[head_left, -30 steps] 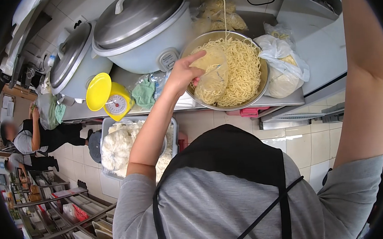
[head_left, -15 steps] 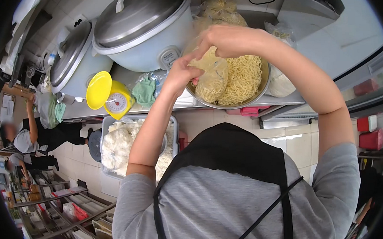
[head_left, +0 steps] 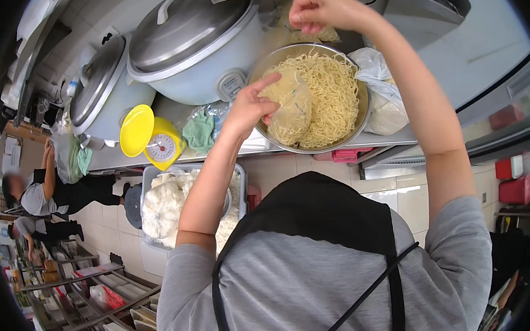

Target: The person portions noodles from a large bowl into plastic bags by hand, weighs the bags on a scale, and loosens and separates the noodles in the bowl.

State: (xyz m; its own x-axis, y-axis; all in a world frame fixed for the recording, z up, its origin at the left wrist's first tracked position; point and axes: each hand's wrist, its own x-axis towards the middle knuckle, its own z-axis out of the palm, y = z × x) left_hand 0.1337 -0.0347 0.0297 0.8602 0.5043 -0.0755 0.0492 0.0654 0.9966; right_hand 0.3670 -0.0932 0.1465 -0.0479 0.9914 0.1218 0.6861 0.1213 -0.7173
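Note:
My left hand (head_left: 252,109) grips the rim of a clear plastic bag of noodles (head_left: 291,119) at the left side of a metal bowl (head_left: 365,110). Its index finger points out over the bag's mouth, and the bag rests against the loose yellow noodles (head_left: 329,96) that fill the bowl. My right hand (head_left: 319,11) is raised beyond the bowl's far rim, fingers curled together. Whether anything small is between those fingers cannot be made out. Below it lie more bagged noodles (head_left: 320,35), partly hidden by the hand.
Large lidded cookers (head_left: 199,65) stand at the left, with a yellow scale (head_left: 164,145) and green cloth (head_left: 199,131) in front. A white plastic bag (head_left: 385,105) sits right of the bowl. Below is a tub (head_left: 242,188) of white food. Two people are far left.
My right hand has left the bag and moved up, away from my left hand, past the bowl's far rim. My left hand stays at the bag.

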